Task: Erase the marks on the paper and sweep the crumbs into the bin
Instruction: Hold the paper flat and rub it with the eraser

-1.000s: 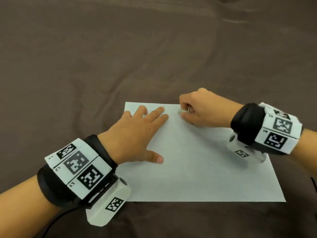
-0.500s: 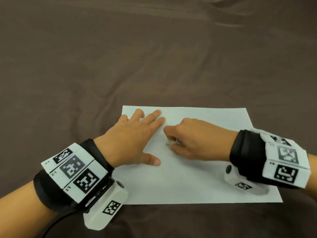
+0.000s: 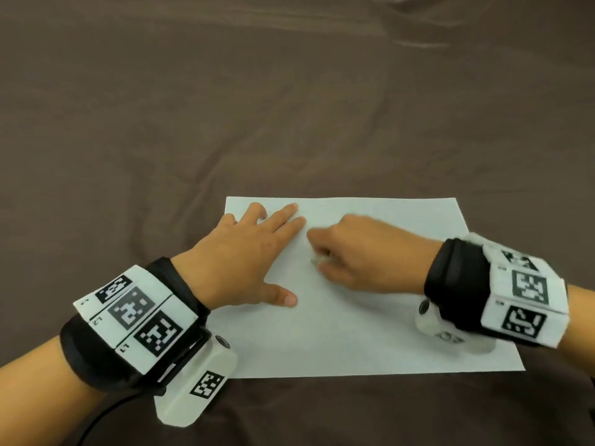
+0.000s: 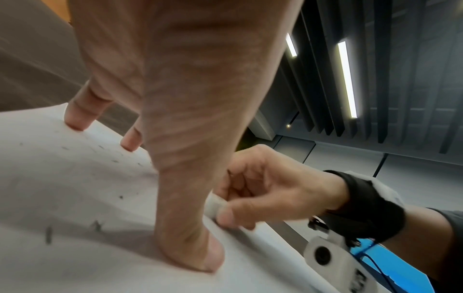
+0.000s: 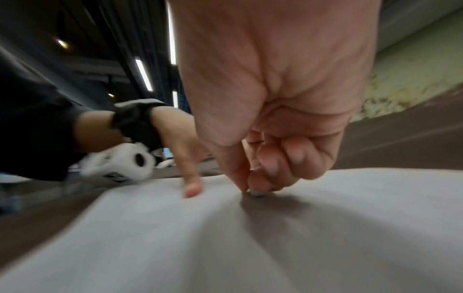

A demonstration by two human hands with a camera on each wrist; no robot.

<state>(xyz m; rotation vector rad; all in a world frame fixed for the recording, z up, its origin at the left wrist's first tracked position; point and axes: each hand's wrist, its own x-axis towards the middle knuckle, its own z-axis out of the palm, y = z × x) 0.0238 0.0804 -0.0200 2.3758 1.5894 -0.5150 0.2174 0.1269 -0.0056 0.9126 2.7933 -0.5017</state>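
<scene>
My right hand pinches the small white eraser onto the white paper sheet, just right of my flat, spread left hand; dark crumbs lie leftward.

Eraser mostly hidden inside blurred right hand (fingers curled over it)

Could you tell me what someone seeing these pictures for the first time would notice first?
Probably the white paper lying on the brown cloth, near the lower middle of the head view. The left hand presses flat on its left part, while the right hand beside it pinches a small white eraser against the sheet. Dark crumbs speckle the paper near the left hand.
</scene>
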